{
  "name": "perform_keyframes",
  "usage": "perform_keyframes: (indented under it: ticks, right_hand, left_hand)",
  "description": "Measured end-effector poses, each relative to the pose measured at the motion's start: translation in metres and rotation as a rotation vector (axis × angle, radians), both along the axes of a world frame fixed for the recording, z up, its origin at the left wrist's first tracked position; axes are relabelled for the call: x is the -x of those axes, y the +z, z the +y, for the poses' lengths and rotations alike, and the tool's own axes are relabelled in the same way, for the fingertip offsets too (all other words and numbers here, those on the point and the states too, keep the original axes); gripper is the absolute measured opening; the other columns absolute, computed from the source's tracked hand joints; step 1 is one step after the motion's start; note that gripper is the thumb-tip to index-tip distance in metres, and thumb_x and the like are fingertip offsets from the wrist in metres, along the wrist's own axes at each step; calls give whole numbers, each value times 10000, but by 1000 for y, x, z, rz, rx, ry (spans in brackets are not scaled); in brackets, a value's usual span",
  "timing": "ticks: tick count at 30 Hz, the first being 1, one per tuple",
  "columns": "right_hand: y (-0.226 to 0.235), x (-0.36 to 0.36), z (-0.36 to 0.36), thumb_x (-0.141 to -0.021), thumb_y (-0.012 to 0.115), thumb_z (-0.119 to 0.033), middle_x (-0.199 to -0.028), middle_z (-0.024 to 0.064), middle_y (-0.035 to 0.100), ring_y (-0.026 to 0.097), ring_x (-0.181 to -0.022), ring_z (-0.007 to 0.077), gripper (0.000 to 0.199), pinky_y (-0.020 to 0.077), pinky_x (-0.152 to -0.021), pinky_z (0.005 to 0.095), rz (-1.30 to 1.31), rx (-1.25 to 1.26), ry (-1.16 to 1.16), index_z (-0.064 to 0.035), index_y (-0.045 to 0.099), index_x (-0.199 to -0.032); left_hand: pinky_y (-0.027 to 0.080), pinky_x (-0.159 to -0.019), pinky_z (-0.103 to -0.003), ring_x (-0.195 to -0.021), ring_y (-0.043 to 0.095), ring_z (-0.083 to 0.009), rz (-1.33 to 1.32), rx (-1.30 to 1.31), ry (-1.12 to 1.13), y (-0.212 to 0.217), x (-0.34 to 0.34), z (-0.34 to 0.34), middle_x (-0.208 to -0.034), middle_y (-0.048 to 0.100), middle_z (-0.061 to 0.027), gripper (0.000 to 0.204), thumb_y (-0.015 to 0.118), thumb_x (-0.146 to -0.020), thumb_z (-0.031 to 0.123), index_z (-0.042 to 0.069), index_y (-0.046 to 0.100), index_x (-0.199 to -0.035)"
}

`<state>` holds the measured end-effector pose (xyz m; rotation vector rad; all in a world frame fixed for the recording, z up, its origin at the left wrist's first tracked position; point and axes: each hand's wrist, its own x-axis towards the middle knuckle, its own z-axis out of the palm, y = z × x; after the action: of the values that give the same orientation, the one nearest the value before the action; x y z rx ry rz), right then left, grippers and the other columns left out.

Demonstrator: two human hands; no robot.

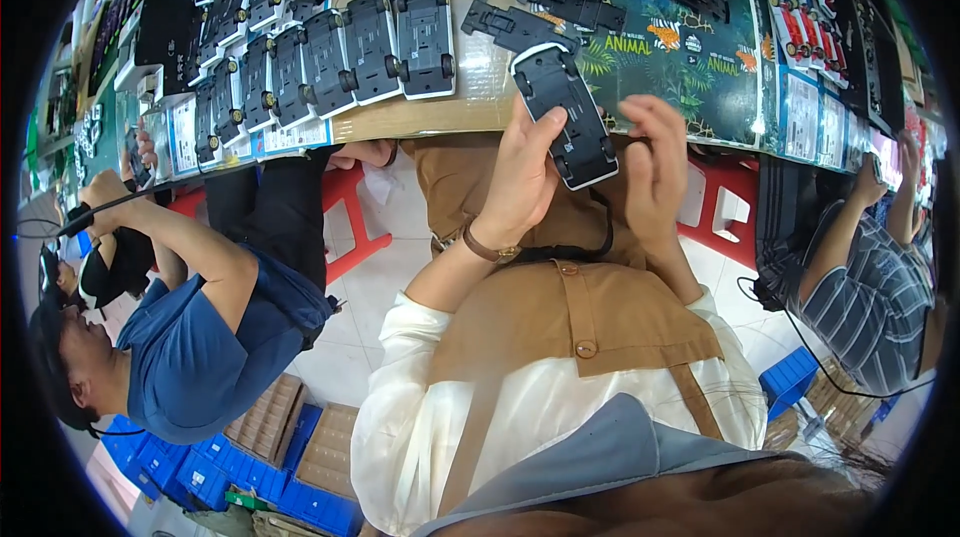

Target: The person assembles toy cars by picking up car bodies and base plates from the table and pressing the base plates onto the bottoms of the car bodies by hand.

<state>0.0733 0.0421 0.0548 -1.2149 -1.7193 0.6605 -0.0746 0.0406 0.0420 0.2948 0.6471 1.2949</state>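
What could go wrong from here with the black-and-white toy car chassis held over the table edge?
The black-and-white toy car chassis is pinched only by the left hand, beyond the cardboard-topped table; the right hand looks open beside it, so it might slip into the lap. Reaching forward could nudge the row of finished chassis lying near the edge.

Green jungle-print box [690,77] on table, perhaps cardboard

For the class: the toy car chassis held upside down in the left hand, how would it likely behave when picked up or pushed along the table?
The toy car chassis looks like rigid moulded plastic, so probably stiff and light. The left hand holds it by fingers alone, which suggests little weight. It lies wheels-up like the finished ones on the table; flipped onto its wheels, it would likely roll.
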Motion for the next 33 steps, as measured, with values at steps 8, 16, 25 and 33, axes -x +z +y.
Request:
perform_keyframes:
  ticks: [8, 16, 25, 33]
  right_hand:
    - [-6, 17, -3, -815, 603, -38, -1156, 108, 474, 503, -1027, 154, 603, 423, -857, 272, 610, 646, 226, -34, 303, -1338]
    - [-16, 37, -3, -781, 575, 58, -1073, 96, 511, 512, -954, 118, 585, 436, -818, 231, 608, 529, 150, -11, 327, -1306]
    - [-29, 36, -7, -775, 616, -2, -1127, 113, 511, 509, -1034, 182, 615, 408, -904, 298, 546, 434, 111, 4, 318, -1313]
    - [-10, 18, -8, -909, 430, -156, -1222, 157, 449, 467, -1052, 200, 511, 398, -884, 331, 587, 317, 195, 7, 276, -1367]
  left_hand:
    - [490, -870, -336, -1050, 545, -182, 119, -48, 87, -5, 2, 2, -1188, 525, -111, 353, 455, -931, 114, 56, 366, -1268]
    - [432, -861, -269, -997, 506, -105, 125, -55, 132, 4, 1, -1, -1116, 511, -44, 385, 455, -902, 35, 67, 347, -1270]
    - [447, -858, -263, -1007, 516, -108, 184, -79, 113, -1, 8, -3, -1152, 524, -38, 465, 525, -870, 25, 36, 370, -1309]
    - [420, -821, -254, -884, 491, -128, 869, -32, 596, 68, 158, 27, -936, 487, -35, 509, 631, -802, 51, 39, 384, -1247]
